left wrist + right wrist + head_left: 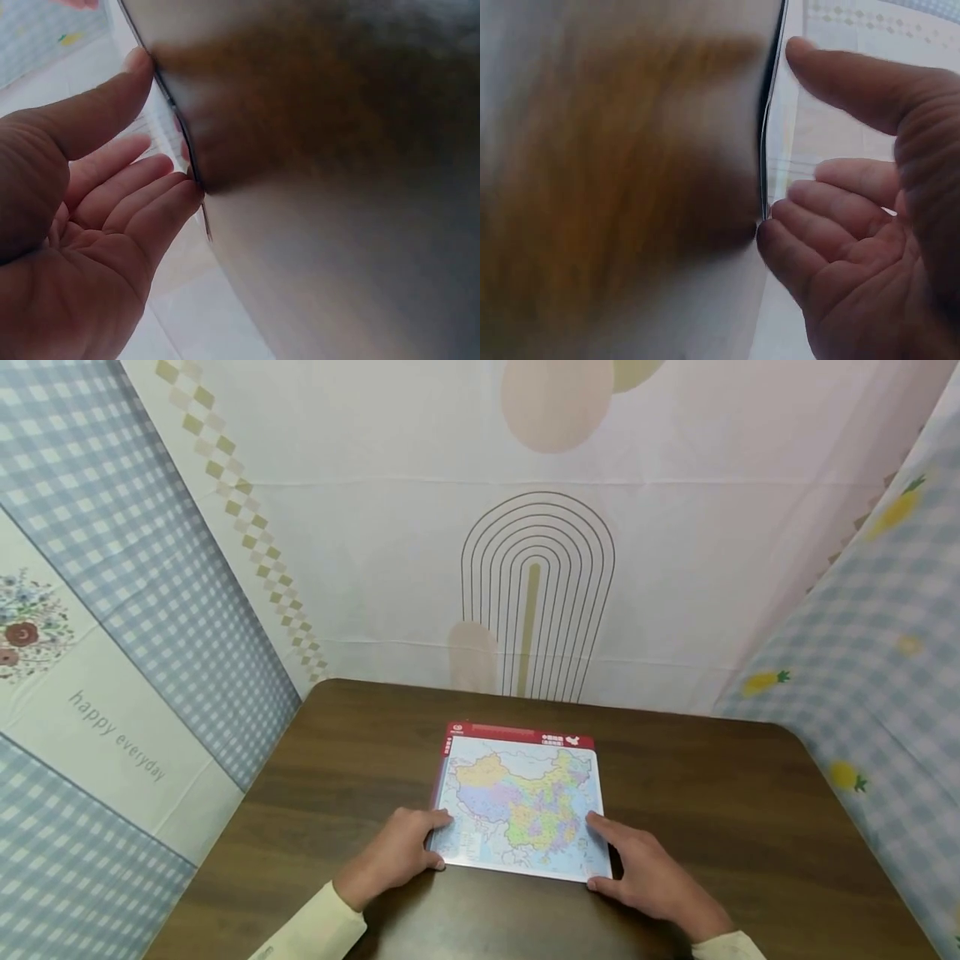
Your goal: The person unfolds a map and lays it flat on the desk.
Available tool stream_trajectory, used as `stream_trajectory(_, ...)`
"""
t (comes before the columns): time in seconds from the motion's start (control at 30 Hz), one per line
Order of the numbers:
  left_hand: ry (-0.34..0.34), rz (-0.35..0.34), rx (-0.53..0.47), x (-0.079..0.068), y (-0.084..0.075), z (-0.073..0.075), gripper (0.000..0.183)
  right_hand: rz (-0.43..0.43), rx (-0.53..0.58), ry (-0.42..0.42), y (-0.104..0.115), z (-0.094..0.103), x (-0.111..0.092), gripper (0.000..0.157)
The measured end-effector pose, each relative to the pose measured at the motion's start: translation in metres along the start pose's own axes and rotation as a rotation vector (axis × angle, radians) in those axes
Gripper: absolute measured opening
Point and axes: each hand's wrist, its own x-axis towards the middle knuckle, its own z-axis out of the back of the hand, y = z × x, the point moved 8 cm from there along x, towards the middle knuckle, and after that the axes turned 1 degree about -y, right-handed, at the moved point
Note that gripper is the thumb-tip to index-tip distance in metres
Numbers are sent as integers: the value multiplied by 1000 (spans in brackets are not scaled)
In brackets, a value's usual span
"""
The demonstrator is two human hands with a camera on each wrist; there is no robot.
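A flat, thin map sheet or board (525,802) with a red top border and provinces in many colours lies on the brown table. My left hand (405,847) is at its left side, forefinger over the map's face and thumb by the near left corner. Across from it, my right hand (645,870) has fingertips on the right edge and its thumb by the near right corner. Both wrist views show the map's thin edge (187,139) almost side-on. Left fingers (142,202) and right fingers (795,240) are loosely extended along it, not wrapped round.
The wooden table (360,752) has rounded far corners. A pale curtain (375,560) with line arches hangs behind it. Blue checked cloth (150,527) stands on the left, and pineapple-print cloth (870,693) drapes along the table's right edge.
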Motion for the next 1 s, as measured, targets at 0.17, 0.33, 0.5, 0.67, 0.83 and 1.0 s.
stream_trajectory(0.17,5,-14,28,-1,-2,-2,48,21,-3,-1,4,-2,-3,81)
stream_trajectory(0.33,23,-13,40,-1,-4,-3,45,51,-10,-15,9,-2,-5,74)
stream_trajectory(0.5,24,-23,62,1,-6,-1,43,64,1,-13,12,-1,-4,71)
stream_trajectory(0.67,32,-39,93,0,-8,-4,36,50,12,-7,10,-2,-2,68)
stream_trajectory(0.83,41,-53,104,-2,-16,-7,26,83,-16,-23,10,1,2,66)
stream_trajectory(1.0,76,-34,161,-5,-25,-13,27,95,-31,-10,6,2,8,64)
